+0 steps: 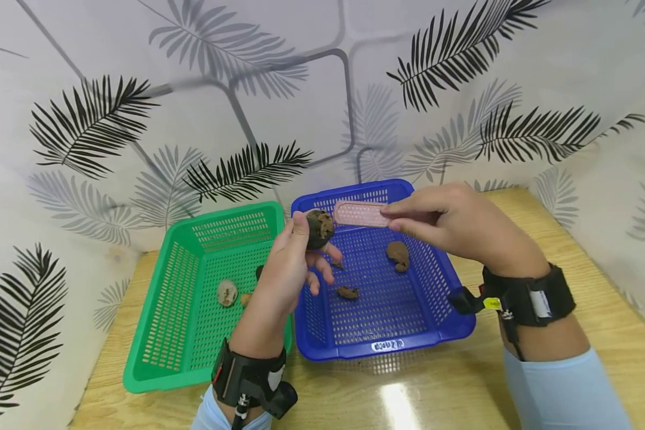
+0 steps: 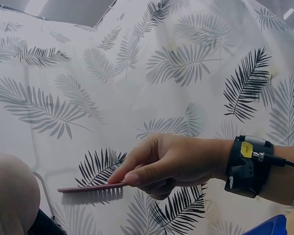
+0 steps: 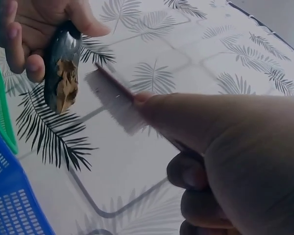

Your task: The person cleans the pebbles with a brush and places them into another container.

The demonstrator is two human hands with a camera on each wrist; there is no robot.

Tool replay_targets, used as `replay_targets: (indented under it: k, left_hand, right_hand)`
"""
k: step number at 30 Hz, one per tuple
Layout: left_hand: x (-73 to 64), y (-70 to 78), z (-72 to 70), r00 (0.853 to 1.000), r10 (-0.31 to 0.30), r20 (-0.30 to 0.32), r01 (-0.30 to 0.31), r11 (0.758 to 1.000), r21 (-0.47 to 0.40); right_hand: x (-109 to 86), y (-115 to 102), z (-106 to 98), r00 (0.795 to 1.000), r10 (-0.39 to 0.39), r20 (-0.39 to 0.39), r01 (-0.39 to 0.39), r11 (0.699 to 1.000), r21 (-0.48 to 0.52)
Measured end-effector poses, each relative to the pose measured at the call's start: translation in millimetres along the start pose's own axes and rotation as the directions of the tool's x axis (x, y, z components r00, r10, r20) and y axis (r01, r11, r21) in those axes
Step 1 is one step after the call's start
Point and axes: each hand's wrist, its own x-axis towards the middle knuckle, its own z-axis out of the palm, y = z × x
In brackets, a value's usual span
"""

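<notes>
In the head view my left hand (image 1: 286, 266) holds a dark, smooth stone (image 1: 319, 229) over the left side of the blue basket. Brown mud is caked on the stone's side, clearest on the stone (image 3: 63, 73) in the right wrist view. My right hand (image 1: 446, 218) pinches one end of a pink brush (image 1: 361, 214) between thumb and fingers. White bristles point down from the brush (image 2: 90, 193) in the left wrist view. A small gap separates the brush (image 3: 112, 98) from the stone in the right wrist view.
The blue basket (image 1: 387, 349) contains a brown muddy lump (image 1: 398, 255) and smaller mud bits (image 1: 347, 292). Left of it, a green basket (image 1: 163, 382) holds a pale stone (image 1: 227, 292) and other pieces partly behind my left arm. Both stand on a wooden table (image 1: 344, 394) against a leaf-patterned backdrop.
</notes>
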Motion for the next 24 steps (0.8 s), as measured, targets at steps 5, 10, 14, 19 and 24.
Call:
replay_targets:
  k: [5,10,14,19,24]
  left_hand:
    - [-0.3,0.4,1.6,0.998,0.029,0.052,-0.029,1.000,-0.006]
    - [-1.6,1.6,1.8,0.997,0.063,0.053,-0.062,0.998,-0.034]
    - [-2.6,3.4,0.1,0.997,0.064,0.038,-0.062,0.996,-0.062]
    - [-1.8,4.9,-0.3,0.996,0.051,0.074,-0.046,0.997,-0.059]
    - [-1.6,4.5,1.0,0.998,0.017,0.054,-0.014,0.999,-0.047]
  right_hand:
    - [5.3,-2.3,12.4,0.996,-0.079,-0.036,0.081,0.994,0.075]
    - [7.3,-4.3,19.4,0.997,-0.077,-0.003,0.077,0.994,0.079]
    - [5.7,-4.5,14.4,0.999,-0.030,0.025,0.030,0.999,0.026]
    - [3.1,-5.6,7.2,0.999,-0.027,0.036,0.029,0.998,-0.047]
    - [2.3,-3.9,4.7,0.998,-0.022,0.056,0.026,0.997,-0.066]
